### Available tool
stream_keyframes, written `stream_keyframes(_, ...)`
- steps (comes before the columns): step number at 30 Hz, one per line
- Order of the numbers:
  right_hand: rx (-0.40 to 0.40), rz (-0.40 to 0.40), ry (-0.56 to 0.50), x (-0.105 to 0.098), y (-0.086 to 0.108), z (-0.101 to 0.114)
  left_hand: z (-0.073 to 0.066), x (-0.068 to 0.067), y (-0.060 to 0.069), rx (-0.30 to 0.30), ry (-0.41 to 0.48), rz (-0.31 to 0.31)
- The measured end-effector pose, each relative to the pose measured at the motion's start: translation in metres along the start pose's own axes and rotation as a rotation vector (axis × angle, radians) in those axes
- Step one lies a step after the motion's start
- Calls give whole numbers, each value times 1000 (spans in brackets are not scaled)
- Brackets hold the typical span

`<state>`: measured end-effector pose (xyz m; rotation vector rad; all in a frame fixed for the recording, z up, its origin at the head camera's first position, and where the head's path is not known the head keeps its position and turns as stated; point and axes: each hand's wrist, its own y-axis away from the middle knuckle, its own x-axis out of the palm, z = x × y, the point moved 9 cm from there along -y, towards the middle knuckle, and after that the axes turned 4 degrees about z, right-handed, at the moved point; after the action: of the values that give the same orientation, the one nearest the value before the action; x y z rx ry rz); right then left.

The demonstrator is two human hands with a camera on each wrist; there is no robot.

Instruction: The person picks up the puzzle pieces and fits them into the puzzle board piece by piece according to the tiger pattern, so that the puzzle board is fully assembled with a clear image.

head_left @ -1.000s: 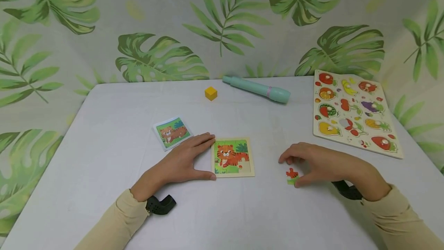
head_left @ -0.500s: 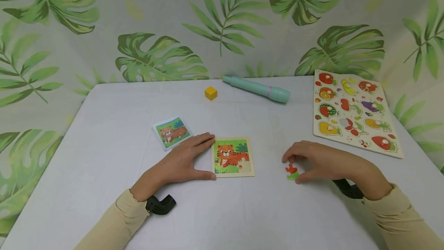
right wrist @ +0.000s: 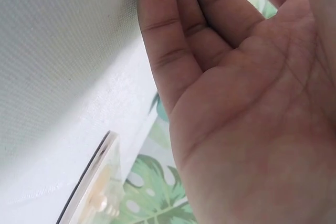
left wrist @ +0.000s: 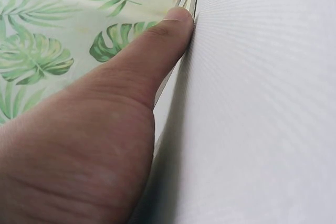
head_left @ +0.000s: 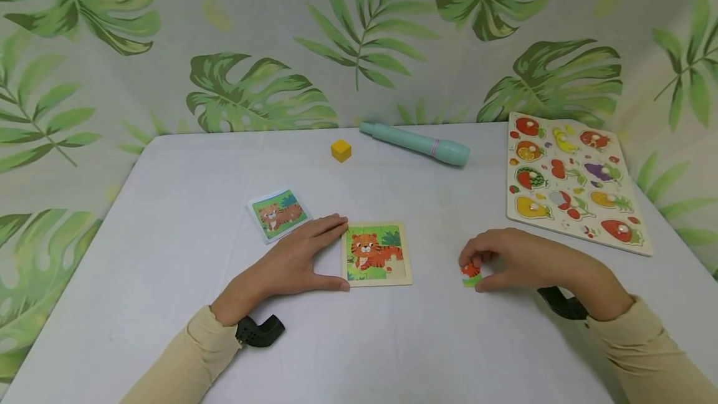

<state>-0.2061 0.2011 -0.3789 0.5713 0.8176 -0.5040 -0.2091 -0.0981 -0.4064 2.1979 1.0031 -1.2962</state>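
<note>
A square wooden tiger puzzle [head_left: 408, 260] lies in the middle of the table in the head view, with a gap at its lower right corner. My left hand [head_left: 297, 260] rests beside it, thumb and fingers stretched to its left edge; the left wrist view shows the thumb [left wrist: 176, 24] against the frame. To the right of the puzzle, my right hand [head_left: 521, 262] holds a red and green puzzle piece [head_left: 472, 280] at the tabletop, its curled fingers covering the top and its thumb at the lower right side. In the right wrist view the palm [right wrist: 236, 108] hides the piece.
A tiger picture card [head_left: 280, 214] lies beyond my left hand. Farther back are a yellow cube [head_left: 341, 151] and a mint-green tube-shaped object [head_left: 415, 143]. A fruit peg board [head_left: 572, 182] lies at the right rear, beyond my right hand.
My right hand has drawn its fingers in over the puzzle piece, which has shifted slightly away from me and is now partly covered. My left hand and the puzzle have not moved.
</note>
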Motion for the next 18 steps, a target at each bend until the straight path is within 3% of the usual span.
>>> stream_keyframes(18,-85,-24,-17,1,-2,5,0,0,0,12,-8,-5)
